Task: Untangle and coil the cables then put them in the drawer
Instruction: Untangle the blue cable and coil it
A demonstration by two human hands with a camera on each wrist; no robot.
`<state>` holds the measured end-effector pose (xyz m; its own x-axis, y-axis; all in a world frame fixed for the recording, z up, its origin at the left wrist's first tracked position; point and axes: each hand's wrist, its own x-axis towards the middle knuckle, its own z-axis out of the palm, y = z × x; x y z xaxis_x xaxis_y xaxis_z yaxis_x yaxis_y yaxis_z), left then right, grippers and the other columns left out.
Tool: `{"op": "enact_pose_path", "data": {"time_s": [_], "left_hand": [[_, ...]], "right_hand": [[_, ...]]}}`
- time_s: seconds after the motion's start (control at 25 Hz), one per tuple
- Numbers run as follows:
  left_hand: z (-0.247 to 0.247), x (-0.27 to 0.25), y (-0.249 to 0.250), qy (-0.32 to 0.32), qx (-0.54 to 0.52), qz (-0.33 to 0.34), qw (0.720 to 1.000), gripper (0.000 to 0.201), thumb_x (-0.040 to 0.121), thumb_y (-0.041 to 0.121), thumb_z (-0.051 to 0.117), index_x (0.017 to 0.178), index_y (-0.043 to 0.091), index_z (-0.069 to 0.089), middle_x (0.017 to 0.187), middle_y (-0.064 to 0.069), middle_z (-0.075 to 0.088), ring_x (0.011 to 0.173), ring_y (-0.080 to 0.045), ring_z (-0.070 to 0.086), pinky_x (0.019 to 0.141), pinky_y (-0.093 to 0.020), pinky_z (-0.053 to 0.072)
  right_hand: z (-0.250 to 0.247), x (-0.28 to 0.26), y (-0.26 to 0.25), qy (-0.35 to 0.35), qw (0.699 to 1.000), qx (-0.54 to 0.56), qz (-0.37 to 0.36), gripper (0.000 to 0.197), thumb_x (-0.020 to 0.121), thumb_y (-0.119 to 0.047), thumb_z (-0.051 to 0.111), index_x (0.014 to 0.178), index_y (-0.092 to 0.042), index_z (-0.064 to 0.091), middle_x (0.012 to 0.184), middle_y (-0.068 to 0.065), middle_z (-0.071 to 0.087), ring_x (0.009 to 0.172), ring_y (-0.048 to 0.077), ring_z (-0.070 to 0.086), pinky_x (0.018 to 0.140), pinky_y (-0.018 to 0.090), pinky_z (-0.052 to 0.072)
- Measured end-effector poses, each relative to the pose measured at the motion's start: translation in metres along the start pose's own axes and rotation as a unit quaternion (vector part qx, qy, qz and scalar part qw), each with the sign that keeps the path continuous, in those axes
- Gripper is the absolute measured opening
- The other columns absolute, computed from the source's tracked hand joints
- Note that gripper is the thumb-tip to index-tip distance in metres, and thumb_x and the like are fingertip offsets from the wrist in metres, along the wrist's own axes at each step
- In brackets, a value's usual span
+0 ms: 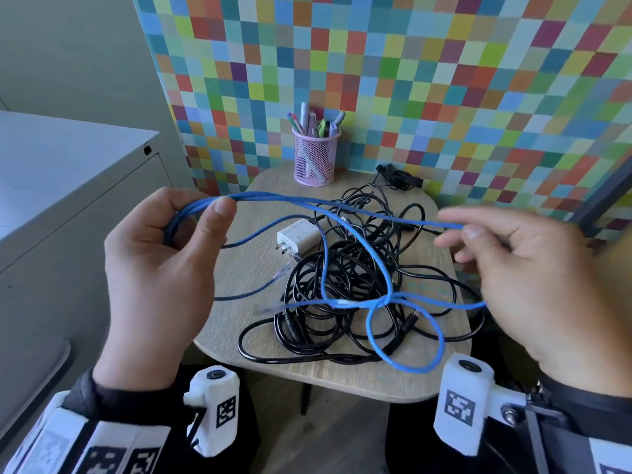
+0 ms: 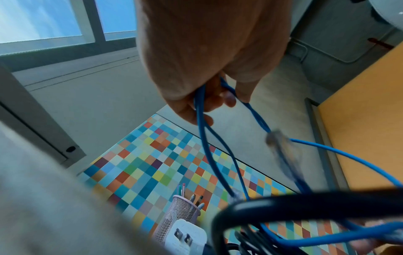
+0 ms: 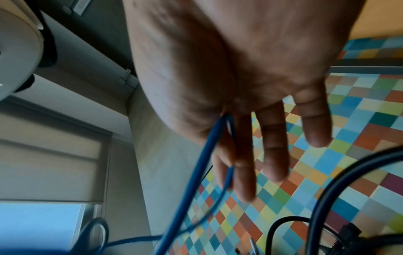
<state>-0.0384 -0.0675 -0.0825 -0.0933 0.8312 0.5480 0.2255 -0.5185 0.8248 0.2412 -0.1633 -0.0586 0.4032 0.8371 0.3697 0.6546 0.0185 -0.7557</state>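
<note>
Head view gives us both hands raised above a small table (image 1: 222,340). Our left hand (image 1: 164,268) has its fingers curled round a few gathered loops of the blue cable (image 1: 369,304), thumb pressed on top of the strands. From there the cable runs across to our right hand (image 1: 533,278), where it passes between thumb and forefinger while the other fingers lie almost straight; the right wrist view shows the cable (image 3: 202,163) coming out from under the thumb side, and the hand is blurred. Between the hands the blue cable crosses itself in a loose knot and hangs in 1 loop over the table edge. Under it, black cables (image 1: 342,278) lie in a tangled heap on the table, with a white charger (image 1: 297,238) beside them and a pink pen cup (image 1: 314,159) at the back. Left of the table stands a grey cabinet (image 1: 68,186).
</note>
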Motion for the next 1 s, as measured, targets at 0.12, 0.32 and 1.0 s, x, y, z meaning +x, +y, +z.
{"op": "enact_pose_path", "data": {"time_s": [0.12, 0.32, 1.0], "left_hand": [[0.003, -0.006, 0.008, -0.017, -0.013, 0.046, 0.999, 0.012, 0.094, 0.042, 0.072, 0.083, 0.038, 0.068, 0.070, -0.030, 0.057, 0.064, -0.047, 0.052, 0.059, -0.049, 0.049], [0.008, -0.013, 0.018, -0.066, -0.033, 0.098, 0.992, 0.011, 0.094, 0.033, 0.071, 0.088, 0.026, 0.066, 0.067, 0.000, 0.055, 0.056, -0.011, 0.037, 0.059, -0.013, 0.033], [0.006, -0.007, 0.007, -0.060, 0.057, 0.032, 0.996, 0.026, 0.089, 0.044, 0.074, 0.073, 0.028, 0.061, 0.062, -0.024, 0.046, 0.059, -0.033, 0.037, 0.052, -0.039, 0.031]], "right_hand": [[0.005, -0.005, -0.006, -0.095, 0.992, -0.081, -0.013, 0.030, 0.099, -0.019, 0.060, 0.110, -0.044, 0.072, 0.089, -0.028, 0.072, 0.071, -0.003, 0.064, 0.069, 0.009, 0.049], [0.023, -0.014, -0.027, -0.147, 0.983, -0.029, -0.107, 0.047, 0.096, -0.036, 0.057, 0.141, -0.047, 0.058, 0.133, -0.034, 0.061, 0.095, -0.017, 0.063, 0.093, 0.000, 0.039], [0.013, 0.000, -0.006, 0.106, 0.987, 0.037, -0.114, 0.011, 0.106, -0.021, 0.055, 0.098, -0.029, 0.057, 0.078, -0.003, 0.064, 0.066, 0.014, 0.055, 0.061, 0.029, 0.045]]}}
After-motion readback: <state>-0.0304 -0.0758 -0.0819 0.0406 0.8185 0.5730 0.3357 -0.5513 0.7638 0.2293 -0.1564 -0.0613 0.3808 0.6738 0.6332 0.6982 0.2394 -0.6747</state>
